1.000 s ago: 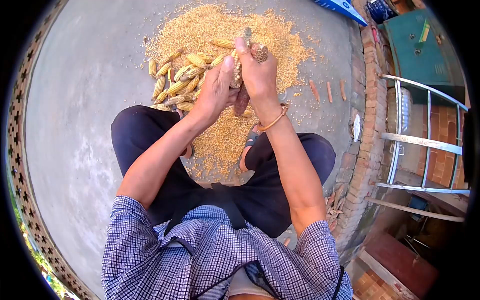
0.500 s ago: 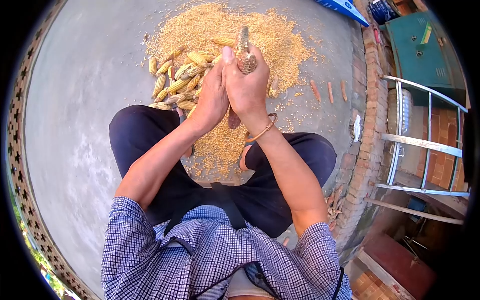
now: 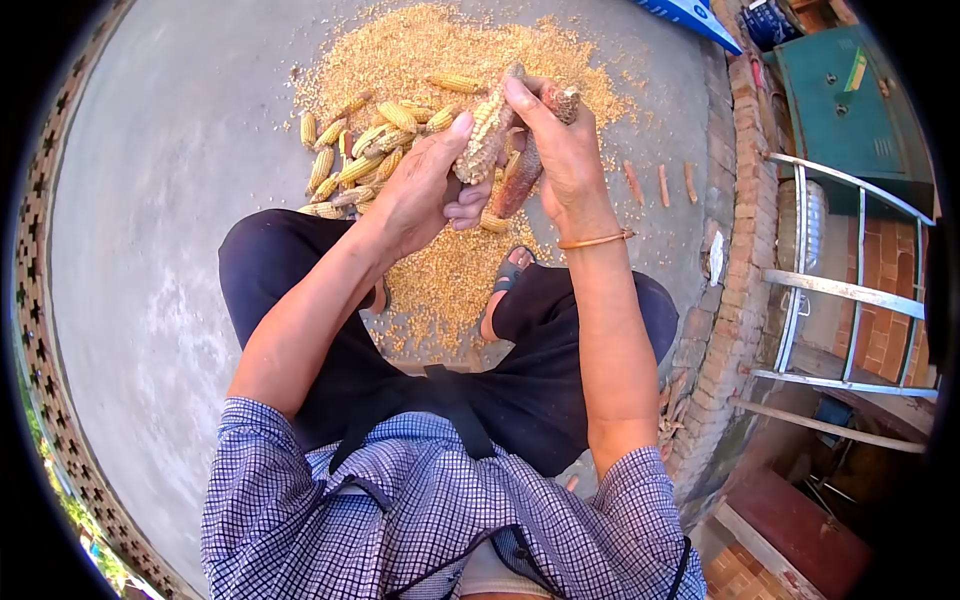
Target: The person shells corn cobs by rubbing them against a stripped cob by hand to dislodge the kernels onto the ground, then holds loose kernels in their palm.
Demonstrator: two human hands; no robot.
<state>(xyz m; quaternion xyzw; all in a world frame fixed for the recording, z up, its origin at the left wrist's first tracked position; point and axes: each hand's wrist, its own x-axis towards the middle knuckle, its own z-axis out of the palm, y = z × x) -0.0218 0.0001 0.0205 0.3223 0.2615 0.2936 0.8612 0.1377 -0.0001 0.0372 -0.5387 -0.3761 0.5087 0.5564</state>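
Observation:
My left hand (image 3: 422,190) is closed round a partly shelled ear of corn (image 3: 484,142), which tilts up and to the right with rows of pale kernels on its face. A reddish, stripped corn cob (image 3: 518,182) is gripped in my right hand (image 3: 568,165), slanting beside the ear; its other end shows above the fingers. My right thumb reaches the ear's upper end. Below and left of the hands lies a heap of unshelled corn ears (image 3: 360,168). Loose corn kernels (image 3: 440,300) cover the ground between my feet, with a larger spread behind.
Several bare cobs (image 3: 662,185) lie on the concrete floor (image 3: 150,260) to the right. Beyond them runs a low brick edge (image 3: 735,260), with a metal ladder-like frame (image 3: 845,285) and a green cabinet (image 3: 840,95) past it. My bent knees flank the kernels.
My hands were pressed together round the cobs and have parted slightly. My right hand has shifted right, and the left has turned, showing the ear's kernelled face.

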